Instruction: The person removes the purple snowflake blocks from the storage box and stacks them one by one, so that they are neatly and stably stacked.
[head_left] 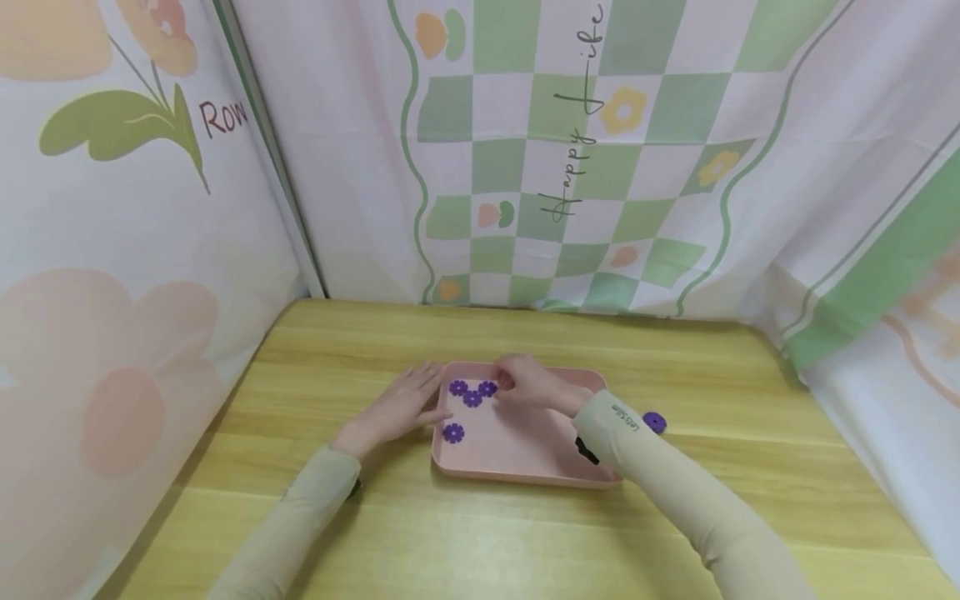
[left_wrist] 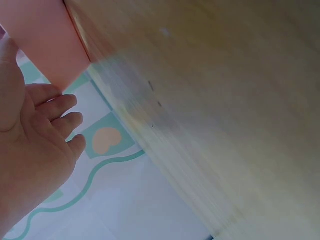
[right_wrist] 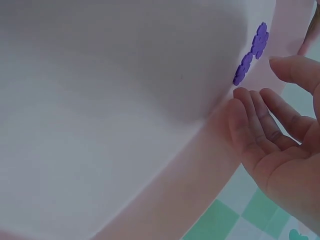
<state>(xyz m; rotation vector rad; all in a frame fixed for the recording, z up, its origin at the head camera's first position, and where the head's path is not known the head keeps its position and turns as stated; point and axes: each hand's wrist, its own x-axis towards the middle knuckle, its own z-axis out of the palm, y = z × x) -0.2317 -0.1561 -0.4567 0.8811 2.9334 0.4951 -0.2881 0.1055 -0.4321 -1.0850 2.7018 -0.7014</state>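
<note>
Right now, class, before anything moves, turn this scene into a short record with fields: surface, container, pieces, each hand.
Surface: wood-grain table
Container: shallow pink tray
Pieces inside: three purple flower pieces close together; a lone flower piece nearer the person
Outside: purple piece right of the tray
Left hand: at the tray's left side, fingers extended
Right hand: over the tray, fingers bent beside the three pieces
Unclear: whatever lies beneath the right hand

Cream sleeves (head_left: 678,492), lettered right cuff (head_left: 609,432)

five visible purple flowers (head_left: 453,433), one pink tray (head_left: 517,450) — two hands (head_left: 401,404)
</note>
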